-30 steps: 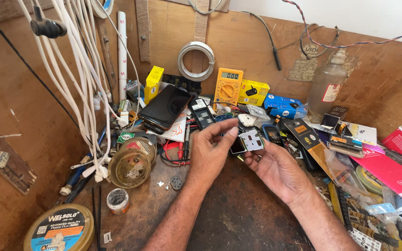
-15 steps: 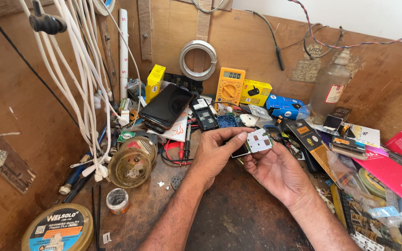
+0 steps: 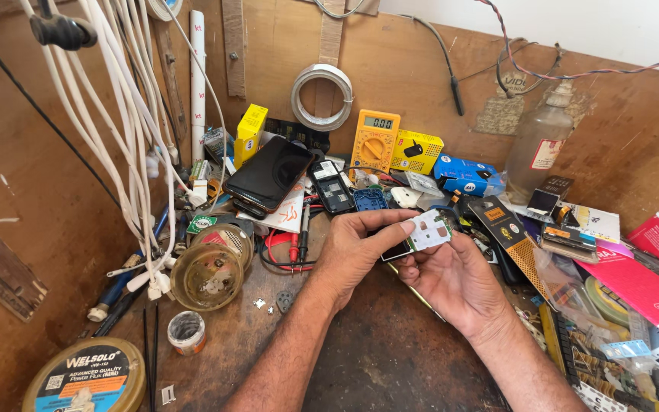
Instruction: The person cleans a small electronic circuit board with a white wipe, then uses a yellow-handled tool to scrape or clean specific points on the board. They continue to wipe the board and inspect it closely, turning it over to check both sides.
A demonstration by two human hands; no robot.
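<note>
Left hand (image 3: 356,248) comes in from the lower left, thumb and fingers closed on the left end of a small dark handset (image 3: 397,249). A pale, flat circuit board (image 3: 429,229) with green patches sits on the handset's upper right, its long axis tilted up toward the right. Right hand (image 3: 451,278) cups both from below, fingertips closed against the board's lower edge, above the worn wooden bench (image 3: 375,358).

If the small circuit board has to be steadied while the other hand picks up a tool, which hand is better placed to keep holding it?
Probably the left hand: its thumb and fingers already pinch the small circuit board from the top edge. The right hand only cups it from beneath, so it could let go and reach the tools on its side.
</note>
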